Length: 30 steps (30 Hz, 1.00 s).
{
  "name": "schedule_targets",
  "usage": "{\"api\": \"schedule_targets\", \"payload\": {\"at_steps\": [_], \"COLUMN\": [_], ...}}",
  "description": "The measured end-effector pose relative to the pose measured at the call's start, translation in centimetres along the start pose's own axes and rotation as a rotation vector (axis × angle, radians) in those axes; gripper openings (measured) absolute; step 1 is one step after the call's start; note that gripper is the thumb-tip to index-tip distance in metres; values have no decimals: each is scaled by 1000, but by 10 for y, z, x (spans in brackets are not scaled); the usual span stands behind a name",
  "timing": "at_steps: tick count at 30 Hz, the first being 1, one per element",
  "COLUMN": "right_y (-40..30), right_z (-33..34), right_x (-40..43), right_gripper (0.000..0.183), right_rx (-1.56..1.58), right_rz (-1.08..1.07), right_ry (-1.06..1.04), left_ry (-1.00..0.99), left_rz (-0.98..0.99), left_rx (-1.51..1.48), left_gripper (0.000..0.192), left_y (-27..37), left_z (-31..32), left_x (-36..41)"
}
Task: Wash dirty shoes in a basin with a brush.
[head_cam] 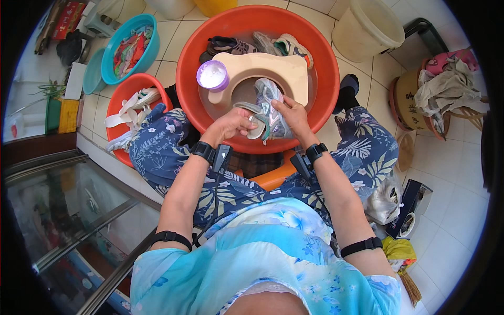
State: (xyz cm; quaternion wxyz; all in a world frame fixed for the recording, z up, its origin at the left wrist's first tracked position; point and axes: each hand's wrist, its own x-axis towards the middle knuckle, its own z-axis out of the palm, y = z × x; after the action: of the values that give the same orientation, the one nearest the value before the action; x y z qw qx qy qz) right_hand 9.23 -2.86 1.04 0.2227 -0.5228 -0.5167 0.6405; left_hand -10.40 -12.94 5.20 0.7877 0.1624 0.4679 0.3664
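Note:
Over the near rim of a large red plastic basin (258, 17), both hands hold a grey sneaker (271, 92) with its toe away from me. My right hand (293, 116) grips the shoe's right side. At the heel opening, my left hand (236, 124) pinches a pale, flat piece (256, 129) that looks like an insole; how far it sits inside the shoe I cannot tell. A beige plastic stool (291, 73) lies in the basin's cloudy water under the sneaker. On its left corner stands a purple cup of white powder (212, 75).
Behind the stool, a dark shoe (232, 45) and a white sneaker (293, 45) rest in the basin. To the left are a smaller red basin (155, 80) with white shoes and a blue basin (153, 31) with cloths. A whitish bucket (366, 33) stands back right.

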Motion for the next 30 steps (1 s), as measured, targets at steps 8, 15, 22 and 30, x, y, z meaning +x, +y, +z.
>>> {"api": "schedule_targets", "payload": {"at_steps": [8, 15, 22, 30], "right_y": [0, -19, -12, -21], "right_z": [-5, -18, -65, -103], "right_x": [1, -4, 12, 12], "right_gripper": [58, 58, 54, 47], "right_rx": [-4, -128, -195, 156], "right_rz": [39, 33, -53, -70], "right_ry": [-7, 86, 216, 358], "left_ry": [11, 11, 85, 361], "left_rz": [-61, -95, -67, 168], "left_rx": [17, 155, 266, 388], "left_gripper": [18, 14, 19, 11], "left_y": [-11, -10, 6, 37], "left_z": [-4, -6, -17, -23], "left_x": [-2, -11, -25, 46]}}
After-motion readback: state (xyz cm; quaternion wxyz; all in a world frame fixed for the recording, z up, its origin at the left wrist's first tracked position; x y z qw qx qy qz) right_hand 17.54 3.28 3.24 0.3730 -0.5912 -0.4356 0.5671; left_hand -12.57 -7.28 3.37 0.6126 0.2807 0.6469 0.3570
